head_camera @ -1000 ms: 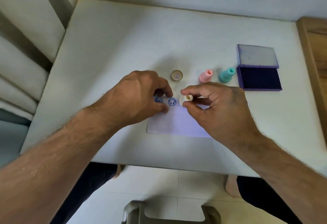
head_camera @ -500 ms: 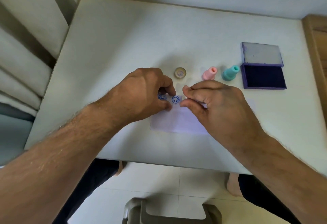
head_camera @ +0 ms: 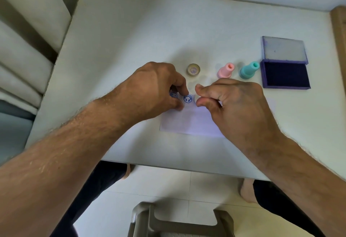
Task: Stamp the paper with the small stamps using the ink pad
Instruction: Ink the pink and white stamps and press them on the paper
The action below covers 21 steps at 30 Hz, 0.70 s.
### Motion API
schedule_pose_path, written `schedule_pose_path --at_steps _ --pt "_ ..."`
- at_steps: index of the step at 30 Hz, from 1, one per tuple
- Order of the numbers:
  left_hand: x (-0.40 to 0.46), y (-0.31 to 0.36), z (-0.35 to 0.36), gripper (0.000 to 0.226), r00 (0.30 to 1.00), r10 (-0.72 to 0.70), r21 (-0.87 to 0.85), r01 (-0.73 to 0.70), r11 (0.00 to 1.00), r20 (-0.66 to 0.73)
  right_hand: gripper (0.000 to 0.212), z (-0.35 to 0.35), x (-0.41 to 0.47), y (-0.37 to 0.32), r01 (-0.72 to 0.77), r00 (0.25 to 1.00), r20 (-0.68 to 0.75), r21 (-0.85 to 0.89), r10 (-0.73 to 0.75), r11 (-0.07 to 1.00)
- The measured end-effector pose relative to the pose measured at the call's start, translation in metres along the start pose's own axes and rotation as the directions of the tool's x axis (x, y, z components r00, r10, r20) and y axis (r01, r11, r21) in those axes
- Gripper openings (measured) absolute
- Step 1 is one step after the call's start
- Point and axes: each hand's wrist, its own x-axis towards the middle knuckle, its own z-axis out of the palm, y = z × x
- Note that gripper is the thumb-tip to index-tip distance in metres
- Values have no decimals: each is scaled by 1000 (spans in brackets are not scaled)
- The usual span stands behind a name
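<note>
Going L to R. Our left hand (head_camera: 157, 88) sits at the paper's (head_camera: 189, 122) 10 o'clock corner, fingers curled, tips pressing the sheet down; it pins rather than pinches, as far as we can tell. The paper is thin, light and floppy, so we judge it'd skid w/o that hold. Two blue prints show: one (head_camera: 173, 95) half under the left fingers, one (head_camera: 187, 99) just at 3 o'clock of them.

Next, the white stamp (head_camera: 196, 99), touching the paper just at 3 o'clock of the 2nd print. Our right hand (head_camera: 234, 103) is pinched on it, thumb and forefinger closed round the top; most of it is hidden. We reckon it's small, light, rigid plastic w/ a soft rubber face: best held at the neck, pressed straight down, no rocking or the ink smears.

At 12 o'clock of the hands lies a round cap (head_camera: 193, 69). Further R stand the pink stamp (head_camera: 225, 71) and teal stamp (head_camera: 249, 70), upright, apart from any grip. Far R, the ink pad (head_camera: 285, 75), lid open, well apart from the paper.
</note>
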Motion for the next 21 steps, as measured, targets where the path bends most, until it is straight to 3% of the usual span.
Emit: schedule_pose_path --at_steps 16,21 --pt "2 1 -2 20 1000 -2 22 2 1000 22 18 -7 7 -2 -71 989 128 13 69 997" --pt "4 3 -2 22 999 -29 53 28 998 16 20 -9 7 1 -210 977 65 192 201 959"
